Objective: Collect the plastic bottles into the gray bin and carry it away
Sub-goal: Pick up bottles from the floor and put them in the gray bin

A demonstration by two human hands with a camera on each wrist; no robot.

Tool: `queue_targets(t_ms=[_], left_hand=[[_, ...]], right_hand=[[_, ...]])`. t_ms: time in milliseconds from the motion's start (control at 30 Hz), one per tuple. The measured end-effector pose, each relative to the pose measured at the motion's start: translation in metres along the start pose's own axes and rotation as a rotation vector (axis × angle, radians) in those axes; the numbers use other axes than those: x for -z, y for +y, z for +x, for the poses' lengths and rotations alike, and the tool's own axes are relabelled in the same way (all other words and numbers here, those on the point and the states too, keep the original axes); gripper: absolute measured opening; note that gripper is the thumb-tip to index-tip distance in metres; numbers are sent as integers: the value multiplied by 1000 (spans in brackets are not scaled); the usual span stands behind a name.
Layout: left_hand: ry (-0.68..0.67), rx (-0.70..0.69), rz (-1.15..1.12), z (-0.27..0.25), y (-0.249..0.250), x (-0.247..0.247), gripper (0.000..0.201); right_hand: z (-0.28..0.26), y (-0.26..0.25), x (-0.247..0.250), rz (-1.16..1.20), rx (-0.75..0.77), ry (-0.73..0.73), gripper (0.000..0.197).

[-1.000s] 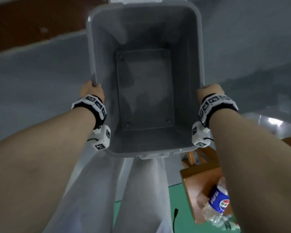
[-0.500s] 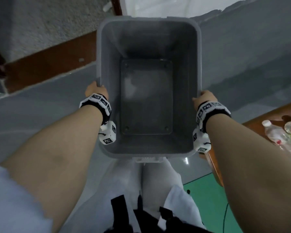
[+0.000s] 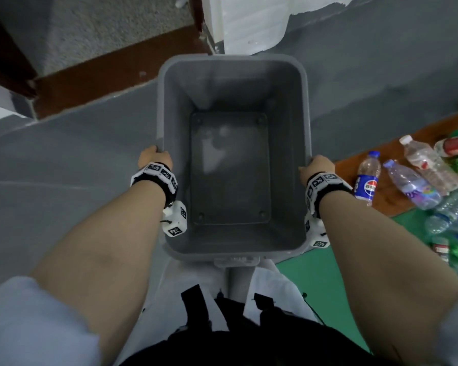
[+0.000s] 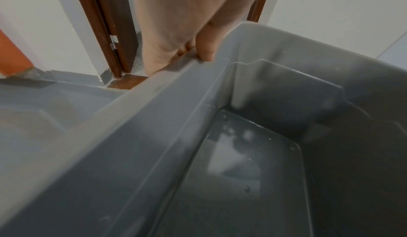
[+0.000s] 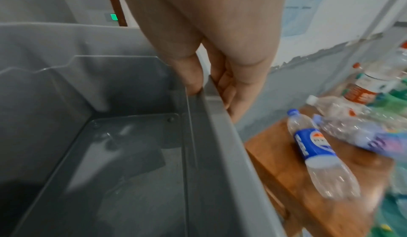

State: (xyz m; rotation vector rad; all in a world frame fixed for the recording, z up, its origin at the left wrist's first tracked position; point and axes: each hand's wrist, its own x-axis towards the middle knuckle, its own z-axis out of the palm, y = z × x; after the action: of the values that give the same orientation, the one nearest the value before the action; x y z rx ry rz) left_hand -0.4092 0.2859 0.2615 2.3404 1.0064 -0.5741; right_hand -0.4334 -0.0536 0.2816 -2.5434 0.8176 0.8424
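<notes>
Both hands clamp the bin (image 3: 306, 107) rim: left hand (image 3: 154, 157) and right hand (image 3: 318, 165), thumbs inside, fingers curled under the lip. Probably to keep it level while carried w/ arms out front. Bin's empty; bottles (image 3: 407, 178) lie on a table (image 3: 381, 204) to the right.

Probably a plain indoor workroom: painted gray floor (image 3: 64, 167), brown door frame (image 4: 105, 31), white walls (image 4: 55, 31).

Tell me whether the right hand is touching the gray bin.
Touching. The right wrist view shows the right hand gripping the gray bin rim, thumb inside.
</notes>
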Motion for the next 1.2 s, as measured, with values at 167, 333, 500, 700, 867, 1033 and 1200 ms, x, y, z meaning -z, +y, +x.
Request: queue_targets(t_ms=[167, 333, 500, 700, 867, 1033, 1200], left_hand=[[13, -18, -23, -44, -41, -10, 30], [33, -88, 48, -58, -70, -5, 29], [6, -179, 71, -74, -114, -2, 28], [-89, -289, 87, -103, -152, 8, 27], [-169, -384, 134, -137, -169, 6, 25], [-213, -450, 176, -182, -175, -15, 20], [-263, -506, 304, -241, -185, -51, 28]], right_hand=[[-48, 45, -38, 128, -113, 8, 33], [-92, 62, -69, 183, -179, 8, 32], [-156, 81, -107, 221, -269, 74, 28], [-232, 113, -148, 309, -342, 86, 25], [-287, 147, -161, 376, -429, 104, 24], [-334, 195, -173, 426, -514, 59, 26], [-380, 262, -197, 504, -648, -5, 25]])
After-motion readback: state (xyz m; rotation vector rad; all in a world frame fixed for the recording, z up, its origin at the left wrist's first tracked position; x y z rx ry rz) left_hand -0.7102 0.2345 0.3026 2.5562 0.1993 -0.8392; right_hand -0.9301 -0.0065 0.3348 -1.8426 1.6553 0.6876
